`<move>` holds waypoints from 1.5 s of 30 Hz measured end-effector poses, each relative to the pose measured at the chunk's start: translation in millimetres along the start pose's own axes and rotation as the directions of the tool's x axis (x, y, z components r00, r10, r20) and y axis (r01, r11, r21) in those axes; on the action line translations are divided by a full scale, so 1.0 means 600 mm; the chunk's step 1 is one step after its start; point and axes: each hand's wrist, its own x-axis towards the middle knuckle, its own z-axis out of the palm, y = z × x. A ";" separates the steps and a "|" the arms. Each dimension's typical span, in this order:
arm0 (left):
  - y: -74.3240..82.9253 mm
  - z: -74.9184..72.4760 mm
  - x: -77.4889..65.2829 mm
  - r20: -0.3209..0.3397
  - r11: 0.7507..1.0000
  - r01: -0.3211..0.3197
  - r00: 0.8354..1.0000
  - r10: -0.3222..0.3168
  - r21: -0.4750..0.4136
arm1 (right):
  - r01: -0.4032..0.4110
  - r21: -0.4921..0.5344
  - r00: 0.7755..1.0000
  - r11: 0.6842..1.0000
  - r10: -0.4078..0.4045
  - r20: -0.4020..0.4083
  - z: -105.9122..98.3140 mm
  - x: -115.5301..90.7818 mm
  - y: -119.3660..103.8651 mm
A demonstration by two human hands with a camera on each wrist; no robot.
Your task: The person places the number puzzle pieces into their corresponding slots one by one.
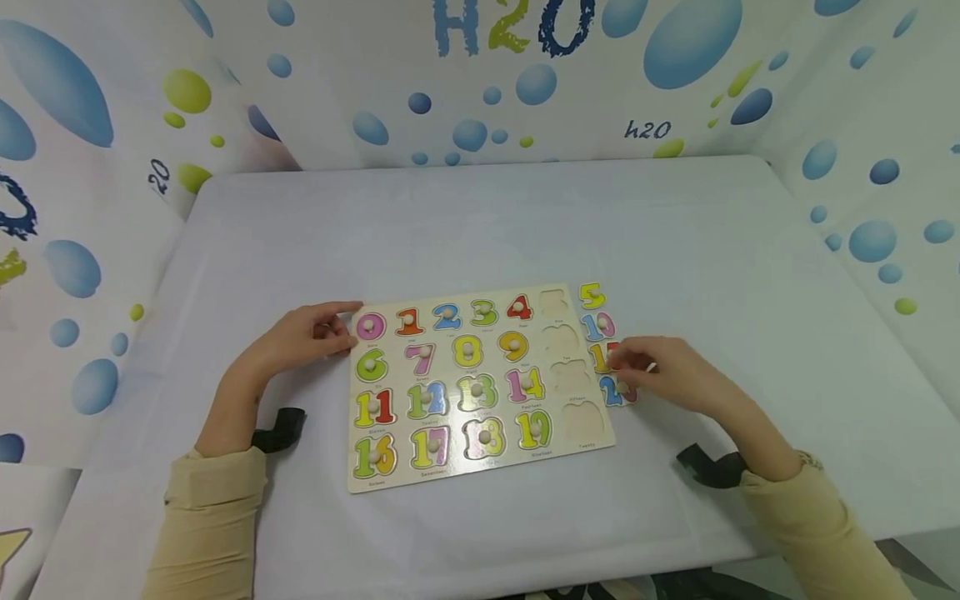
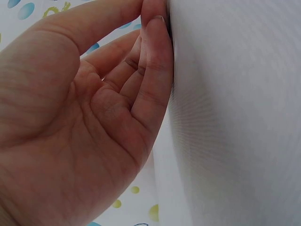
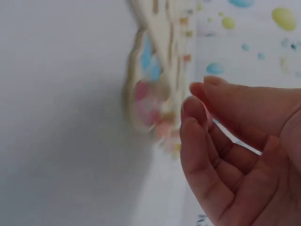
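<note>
A wooden number puzzle board (image 1: pixel 480 417) lies on the table, with knobbed number pieces in most of its recesses. My left hand (image 1: pixel 311 333) is at its upper left corner, the index finger and thumb against the edges; in the left wrist view, the hand (image 2: pixel 108 89) has curled fingers low by the white cloth. Over the loose number 15 piece (image 1: pixel 598 357) is my right hand (image 1: pixel 663 371), thumb and fingertips close together. In the right wrist view, that hand (image 3: pixel 235 141) partly hides blurred pieces; whether it pinches a knob is hidden.
Loose number 5 (image 1: pixel 592 295), 10 (image 1: pixel 598 326) and 20 (image 1: pixel 615 391) pieces line the board's right side. The board's right column shows bare recesses (image 1: pixel 583 422). White cloth (image 1: pixel 465 225) covers the table. Black wrist mounts (image 1: pixel 279 430) hang under both wrists.
</note>
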 end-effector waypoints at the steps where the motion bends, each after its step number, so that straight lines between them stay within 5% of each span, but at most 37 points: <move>1: 0.000 0.000 0.000 0.000 1.000 -0.003 1.000 0.003 -0.001 | -0.030 0.026 0.999 0.999 0.029 0.029 -0.003 -0.001 0.010; 6: -0.002 -0.001 0.000 -0.004 1.000 -0.005 1.000 0.005 0.004 | -0.106 0.086 0.989 0.991 0.096 0.112 0.001 -0.004 0.034; 21: 0.002 -0.004 -0.001 0.003 1.000 -0.006 1.000 0.006 0.012 | 0.019 -0.158 0.994 0.987 -0.035 -0.099 0.029 -0.036 0.016; 29: 0.002 -0.003 0.000 0.003 1.000 -0.008 1.000 0.008 -0.002 | 0.103 0.015 0.987 0.995 -0.100 -0.124 0.021 -0.039 0.012; 38: -0.007 0.001 0.003 0.003 1.000 -0.005 1.000 0.005 -0.017 | 0.143 0.136 0.980 0.980 -0.159 0.117 0.042 -0.011 0.001; 45: -0.001 -0.002 0.001 0.005 1.000 -0.009 1.000 0.009 0.007 | 0.135 0.031 0.985 0.990 -0.137 0.109 0.054 -0.007 -0.009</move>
